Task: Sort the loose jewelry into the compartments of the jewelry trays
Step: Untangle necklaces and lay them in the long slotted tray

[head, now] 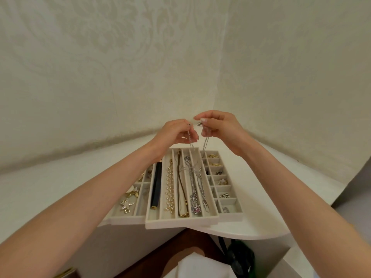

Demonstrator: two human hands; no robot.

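Note:
Both hands are raised above the far end of the trays. My left hand (pixel 176 132) pinches one end of a thin silver chain necklace (pixel 205 144), and my right hand (pixel 215 125) pinches the other end by its clasp. The chain hangs down into the rightmost slot of the middle tray (pixel 181 222), where its leaf-shaped pendant (pixel 205 204) lies. Other long slots hold a pearl strand (pixel 169 189), a gold necklace (pixel 181 189), a silver necklace with a pink pendant (pixel 194 197) and a dark strap (pixel 156 187).
A left tray (pixel 124 219) holds a starfish brooch (pixel 126 204) and gold pieces. A right tray (pixel 230 214) of small squares holds earrings and rings. All stand on a white corner desk (pixel 261 197) against patterned walls. A dark bag (pixel 240 257) sits on the floor below.

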